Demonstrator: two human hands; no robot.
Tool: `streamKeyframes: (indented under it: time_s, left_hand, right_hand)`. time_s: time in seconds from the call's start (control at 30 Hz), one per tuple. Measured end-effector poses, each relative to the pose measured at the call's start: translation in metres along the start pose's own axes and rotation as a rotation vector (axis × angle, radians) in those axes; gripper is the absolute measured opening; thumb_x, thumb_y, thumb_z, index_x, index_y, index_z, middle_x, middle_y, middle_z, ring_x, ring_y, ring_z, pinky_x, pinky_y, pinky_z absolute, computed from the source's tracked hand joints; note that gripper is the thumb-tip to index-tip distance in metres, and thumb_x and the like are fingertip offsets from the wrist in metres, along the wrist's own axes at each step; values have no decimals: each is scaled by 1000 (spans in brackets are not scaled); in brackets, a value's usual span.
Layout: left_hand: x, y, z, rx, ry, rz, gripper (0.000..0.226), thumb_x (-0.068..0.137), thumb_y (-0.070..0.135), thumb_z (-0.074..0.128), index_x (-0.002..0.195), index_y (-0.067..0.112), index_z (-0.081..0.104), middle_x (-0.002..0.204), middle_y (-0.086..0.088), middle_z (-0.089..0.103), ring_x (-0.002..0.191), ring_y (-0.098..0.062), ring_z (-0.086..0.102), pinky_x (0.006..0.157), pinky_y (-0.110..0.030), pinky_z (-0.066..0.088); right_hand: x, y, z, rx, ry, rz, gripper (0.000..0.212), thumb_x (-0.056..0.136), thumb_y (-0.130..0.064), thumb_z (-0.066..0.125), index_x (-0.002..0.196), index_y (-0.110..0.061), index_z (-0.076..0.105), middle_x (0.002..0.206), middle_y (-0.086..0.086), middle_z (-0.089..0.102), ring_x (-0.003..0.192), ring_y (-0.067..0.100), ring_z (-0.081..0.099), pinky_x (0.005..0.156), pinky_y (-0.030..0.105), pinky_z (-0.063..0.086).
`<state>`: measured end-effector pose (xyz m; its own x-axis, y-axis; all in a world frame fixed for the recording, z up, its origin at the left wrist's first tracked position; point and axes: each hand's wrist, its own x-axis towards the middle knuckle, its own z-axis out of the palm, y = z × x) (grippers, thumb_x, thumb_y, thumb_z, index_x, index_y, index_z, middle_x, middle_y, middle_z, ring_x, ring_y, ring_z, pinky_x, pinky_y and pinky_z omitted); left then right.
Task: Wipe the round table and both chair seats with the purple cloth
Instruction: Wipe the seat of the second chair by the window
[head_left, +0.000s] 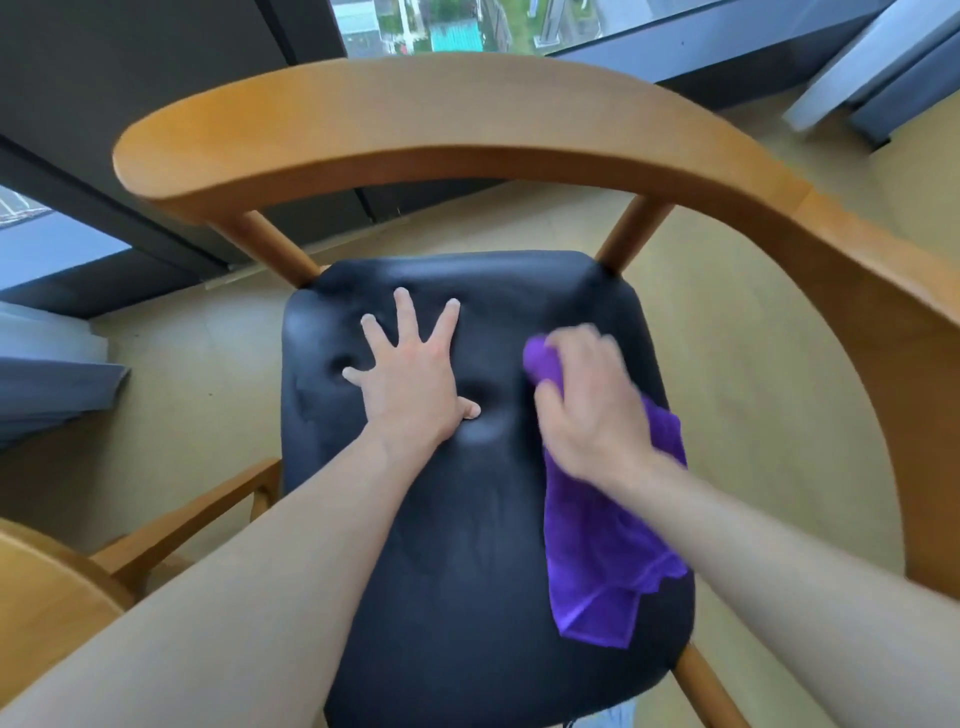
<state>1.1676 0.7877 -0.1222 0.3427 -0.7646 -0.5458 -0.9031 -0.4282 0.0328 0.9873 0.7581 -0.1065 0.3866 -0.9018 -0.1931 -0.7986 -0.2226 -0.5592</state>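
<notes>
Chair seat (467, 519), black and padded, is sitting under a curved wooden backrest (415, 119). Purple cloth (597, 545) is lying along the seat's right edge, bunched in the blurred right hand (587, 410). Left hand (410, 374) is pressing flat at the seat's centre, fingers spread.

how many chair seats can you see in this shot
1: the black padded leather chair seat in the middle, under the open left hand and the right hand gripping the purple cloth. A second seat may lie outside the frame.
</notes>
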Motion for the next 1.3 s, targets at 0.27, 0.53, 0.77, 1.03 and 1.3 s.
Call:
streamKeyframes:
  time_s: [0.27,0.53,0.77,1.03,1.3]
  left_hand:
    - [-12,-20,-2,-231,-5,26,120,75,43,87,161,43,2,170,8,-19,157,-30,-12,118,-68,25]
    - [-65,-83,10,-95,-92,-14,152,58,53,95,159,42,-18,167,-1,-27,157,-32,-10,122,-47,27]
    - [-61,-75,18,-56,-53,-48,155,58,50,96,157,39,-24,167,-5,-29,157,-37,-11,123,-47,27]
    - [-60,-76,22,-34,-41,-45,157,58,52,95,154,40,-29,166,-5,-32,157,-36,-13,122,-45,28]
    - [-61,-74,17,-85,-85,-63,156,59,47,96,155,42,-26,164,-2,-36,156,-34,-17,123,-45,24]
  right_hand:
    - [41,-10,30,-252,-31,109,58,79,-16,59,136,-21,44,140,3,41,114,35,43,89,49,47]
    - [-46,-24,42,-446,-343,-329,52,80,-20,58,131,-14,49,129,6,44,98,32,47,77,44,47]
    - [-35,-10,10,-264,-659,-677,36,78,-15,53,113,-14,61,115,7,50,100,32,50,83,47,48]
    - [49,-49,41,-112,-175,-53,47,81,-10,56,127,-13,53,131,9,43,113,33,43,99,42,42]
    - [-30,-35,34,-236,-747,-424,25,79,-13,51,100,-24,62,103,-9,48,104,22,51,74,35,42]
